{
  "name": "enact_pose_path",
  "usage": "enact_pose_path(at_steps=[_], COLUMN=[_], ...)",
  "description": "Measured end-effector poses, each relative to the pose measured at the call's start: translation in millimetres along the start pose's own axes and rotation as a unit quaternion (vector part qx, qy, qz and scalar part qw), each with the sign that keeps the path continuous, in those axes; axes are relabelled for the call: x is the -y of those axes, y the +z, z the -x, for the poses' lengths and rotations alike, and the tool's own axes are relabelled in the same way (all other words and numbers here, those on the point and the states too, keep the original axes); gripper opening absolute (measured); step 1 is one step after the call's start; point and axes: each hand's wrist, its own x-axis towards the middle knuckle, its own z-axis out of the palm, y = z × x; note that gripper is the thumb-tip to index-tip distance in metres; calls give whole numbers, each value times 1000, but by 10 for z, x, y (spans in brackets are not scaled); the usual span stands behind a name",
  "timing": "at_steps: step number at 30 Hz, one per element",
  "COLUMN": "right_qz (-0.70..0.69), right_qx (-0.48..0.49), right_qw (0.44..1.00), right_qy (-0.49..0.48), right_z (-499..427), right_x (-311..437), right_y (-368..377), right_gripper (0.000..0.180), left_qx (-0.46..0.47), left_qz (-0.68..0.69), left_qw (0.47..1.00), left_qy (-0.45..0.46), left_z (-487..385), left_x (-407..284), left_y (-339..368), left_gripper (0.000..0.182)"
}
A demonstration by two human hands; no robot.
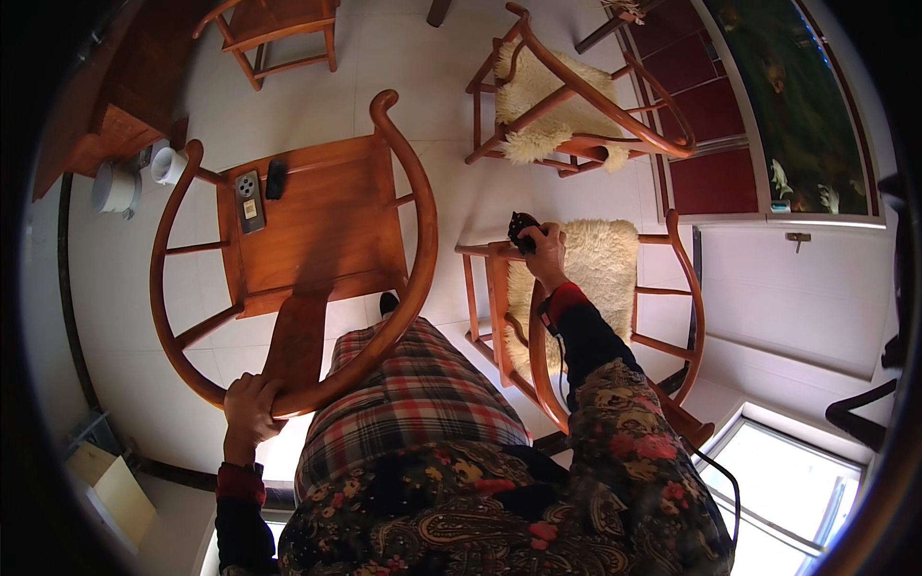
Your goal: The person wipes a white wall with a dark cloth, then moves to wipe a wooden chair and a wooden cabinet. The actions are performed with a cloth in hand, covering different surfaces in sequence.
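Observation:
My left hand (252,407) grips the curved top rail of a wooden horseshoe-back armchair (425,230), beside its flat back splat (299,331). On the seat of that chair lie a long grey device (250,205) with round dark marks and a pale label, and a small black object (275,178). My right hand (546,252) reaches forward and holds a dark, partly hidden object (522,229) whose kind I cannot make out. Below that hand is a second wooden armchair (684,288), its seat covered by a cream fleece pad (594,266).
Another fleece-covered armchair (576,86) stands ahead on the right, before dark red cabinet panels (713,180) and an aquarium (785,93). A further wooden chair (281,29) is at the far left. A white lidded bin (115,189) and a white cup-like container (167,165) sit beside wooden furniture (122,137).

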Motion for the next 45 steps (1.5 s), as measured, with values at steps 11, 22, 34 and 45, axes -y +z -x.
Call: enact_pose_path(at_steps=[11, 22, 34, 45], right_qz=[39, -261, -100, -27], right_qx=[132, 73, 142, 217], right_qw=[983, 962, 985, 967], right_qy=[-122, 34, 3, -130], right_z=[-864, -2896, -3588, -3361], right_x=[322, 1676, 2327, 2393], right_y=[346, 1263, 1852, 1966], right_gripper=[33, 56, 64, 51], left_qx=[26, 79, 83, 88], left_qz=[-9, 4, 19, 14], left_qw=[1000, 995, 994, 995], left_qy=[-12, -56, -61, -52], left_z=[-1, -88, -212, -208], left_x=[-68, -38, 19, 74], left_y=[-16, -113, -221, -207], left_gripper=[56, 48, 41, 38])
